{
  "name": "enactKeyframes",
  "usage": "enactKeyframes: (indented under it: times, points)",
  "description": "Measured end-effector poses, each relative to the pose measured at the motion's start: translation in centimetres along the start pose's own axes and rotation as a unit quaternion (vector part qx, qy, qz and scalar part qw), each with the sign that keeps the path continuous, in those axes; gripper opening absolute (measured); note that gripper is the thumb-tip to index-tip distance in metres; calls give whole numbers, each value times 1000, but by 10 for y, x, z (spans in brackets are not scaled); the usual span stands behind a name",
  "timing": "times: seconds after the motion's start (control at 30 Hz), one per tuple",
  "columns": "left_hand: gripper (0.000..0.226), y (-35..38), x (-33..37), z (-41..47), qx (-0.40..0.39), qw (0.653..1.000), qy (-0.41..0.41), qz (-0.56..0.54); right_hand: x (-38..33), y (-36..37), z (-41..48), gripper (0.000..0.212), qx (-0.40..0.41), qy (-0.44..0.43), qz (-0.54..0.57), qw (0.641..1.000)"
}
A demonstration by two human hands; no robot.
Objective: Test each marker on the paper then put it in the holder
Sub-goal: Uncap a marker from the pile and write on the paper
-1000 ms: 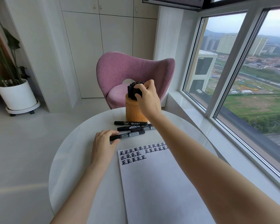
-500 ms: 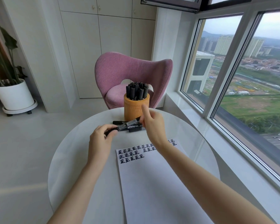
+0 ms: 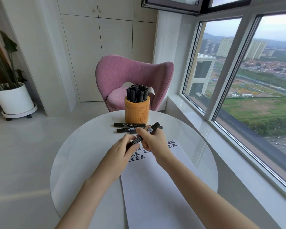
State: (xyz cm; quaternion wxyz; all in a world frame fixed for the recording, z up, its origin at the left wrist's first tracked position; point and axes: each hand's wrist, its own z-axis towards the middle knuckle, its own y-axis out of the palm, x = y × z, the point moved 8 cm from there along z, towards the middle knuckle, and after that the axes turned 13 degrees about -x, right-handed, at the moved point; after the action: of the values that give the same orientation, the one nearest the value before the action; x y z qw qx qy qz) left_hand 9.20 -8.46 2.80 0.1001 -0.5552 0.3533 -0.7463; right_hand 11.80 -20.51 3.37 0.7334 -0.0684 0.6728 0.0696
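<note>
A black marker (image 3: 153, 128) is held tilted above the top of the paper (image 3: 155, 187), the grip of the left hand (image 3: 122, 151) curled round its lower end and that of the right hand (image 3: 153, 141) pinching its barrel. Beyond, more markers (image 3: 130, 125) lie on the bench (image 3: 82, 162) before the wooden holder (image 3: 137, 111), which is full of markers.

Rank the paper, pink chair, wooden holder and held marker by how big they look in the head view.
1. paper, largest, though it lies nearest the camera, which inflates it
2. pink chair
3. wooden holder
4. held marker, smallest
</note>
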Motion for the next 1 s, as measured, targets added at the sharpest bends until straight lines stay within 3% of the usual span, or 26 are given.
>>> enactKeyframes:
  times: [0.07, 0.23, 0.57, 0.77, 0.87, 1.0]
  points:
    - [11, 2, 5, 0, 3, 1000, 1, 22, -2, 2, -3, 19, -7, -11, -14, 1000]
    - [28, 5, 8, -2, -9, 1000, -9, 16, -8, 3, -9, 28, -36, -9, -4, 999]
    - [37, 15, 5, -7, -80, 975, 11, -209, -9, 7, -19, 35, -56, -16, 26, 998]
    - [15, 12, 4, -12, -60, 982, 22, -177, -9, 3, -22, 27, -39, -10, 24, 999]
    - [23, 9, -5, -17, -36, 979, 8, -200, -7, -11, -24, 17, -6, -3, 53, 999]
    - [15, 10, -20, -24, -12, 974, -4, -226, 4, -33, -25, 29, 24, 37, 96, 994]
